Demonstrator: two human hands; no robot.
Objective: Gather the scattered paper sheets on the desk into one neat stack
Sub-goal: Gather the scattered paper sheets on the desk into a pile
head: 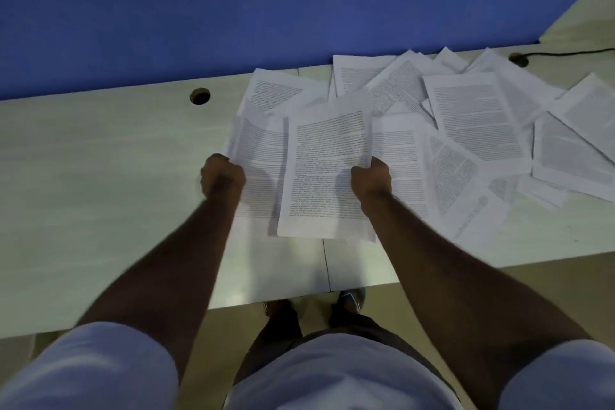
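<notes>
Sheets (479,116) lie scattered and overlapping across the table (100,160), mostly to the right. Right hand (371,178) grips one sheet (327,170) by its edge; left hand (222,176) grips the neighbouring sheet's edge. Gathering appears barely begun. Next move: align these two, then collect the rest.

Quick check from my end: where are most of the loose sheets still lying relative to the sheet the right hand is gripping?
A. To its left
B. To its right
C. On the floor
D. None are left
B: the scattered sheets spread over the desk to the right of the sheet that the right hand grips.
</notes>
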